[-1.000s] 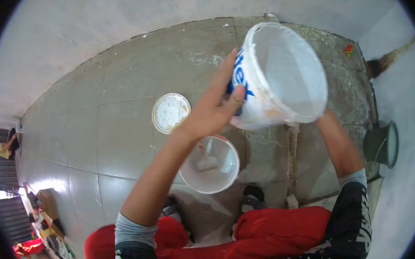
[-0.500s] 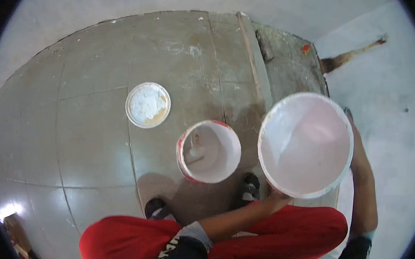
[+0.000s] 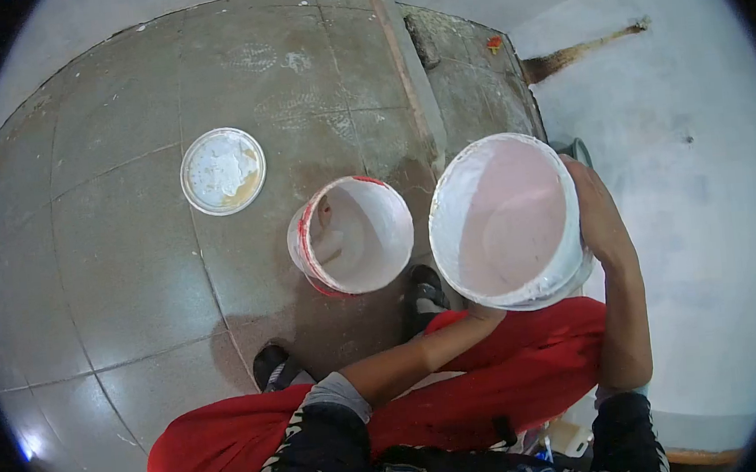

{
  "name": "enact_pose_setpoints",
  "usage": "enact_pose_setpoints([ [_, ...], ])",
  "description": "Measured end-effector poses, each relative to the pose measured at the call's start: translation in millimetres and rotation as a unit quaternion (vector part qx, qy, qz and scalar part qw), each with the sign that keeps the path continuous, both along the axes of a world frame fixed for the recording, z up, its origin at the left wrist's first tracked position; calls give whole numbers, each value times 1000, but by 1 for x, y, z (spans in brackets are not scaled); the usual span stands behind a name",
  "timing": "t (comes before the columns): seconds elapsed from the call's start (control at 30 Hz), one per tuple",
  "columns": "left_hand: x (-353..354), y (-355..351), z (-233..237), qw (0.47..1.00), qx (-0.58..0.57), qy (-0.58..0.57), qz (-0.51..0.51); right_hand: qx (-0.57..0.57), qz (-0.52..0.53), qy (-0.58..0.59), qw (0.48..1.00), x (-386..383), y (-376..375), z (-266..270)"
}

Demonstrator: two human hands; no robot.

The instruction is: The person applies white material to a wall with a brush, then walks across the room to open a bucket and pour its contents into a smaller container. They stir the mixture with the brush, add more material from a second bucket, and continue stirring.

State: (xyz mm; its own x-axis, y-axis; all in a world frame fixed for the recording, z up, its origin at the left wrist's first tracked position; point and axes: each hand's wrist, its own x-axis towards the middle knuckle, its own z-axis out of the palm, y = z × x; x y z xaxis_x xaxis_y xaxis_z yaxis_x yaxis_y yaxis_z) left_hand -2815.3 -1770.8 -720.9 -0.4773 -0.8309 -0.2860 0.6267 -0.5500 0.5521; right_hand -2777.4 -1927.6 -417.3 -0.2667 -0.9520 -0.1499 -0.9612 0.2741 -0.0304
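Observation:
A large white bucket (image 3: pixel 586 266) hangs between my hands, its mouth tipped toward the left and a smooth pale pinkish layer showing inside. My right hand (image 3: pixel 598 210) is wrapped round its right side. Under its lower edge is my left hand (image 3: pixel 487 311), the fingers mostly hidden by the bucket. Left of it, on the floor, stands a second white bucket (image 3: pixel 395 227) with red marks around its rim. Pale and brownish shapes show on that one's inner left side. The two rims are close together in this view.
A white round lid (image 3: pixel 224 171) smeared with paint lies on the tiled floor (image 3: pixel 131 255). A raised ledge (image 3: pixel 402 70) runs back to the wall. My shoes (image 3: pixel 272 365) are just in front of the floor bucket. The right wall (image 3: pixel 689 238) has a brown stain.
The held bucket looks lower and more tilted to the left, with more of its outer right side showing. My right hand is now plainly visible on it. The whole view has shifted.

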Motion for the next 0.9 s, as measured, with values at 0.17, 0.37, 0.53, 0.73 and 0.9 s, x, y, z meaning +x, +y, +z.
enact_pose_setpoints([
  [0.17, 0, -6, 2, 997, -41, -57, 25, -3, 43, 29, 999, -2, 0, -8],
  [0.37, -3, -7, 4, 993, -55, -95, 42, 3, 66, 91, 994, 4, -5, -10],
  [0.53, 0, -5, 2, 988, -62, -128, 51, 4, 106, 97, 990, 12, -10, -11],
  [0.73, 2, -6, 4, 985, -67, -151, 58, -7, 101, 109, 989, 16, -14, -14],
  [0.9, 7, -10, 9, 982, -69, -162, 65, 15, 2, 90, 996, 26, -20, -11],
])
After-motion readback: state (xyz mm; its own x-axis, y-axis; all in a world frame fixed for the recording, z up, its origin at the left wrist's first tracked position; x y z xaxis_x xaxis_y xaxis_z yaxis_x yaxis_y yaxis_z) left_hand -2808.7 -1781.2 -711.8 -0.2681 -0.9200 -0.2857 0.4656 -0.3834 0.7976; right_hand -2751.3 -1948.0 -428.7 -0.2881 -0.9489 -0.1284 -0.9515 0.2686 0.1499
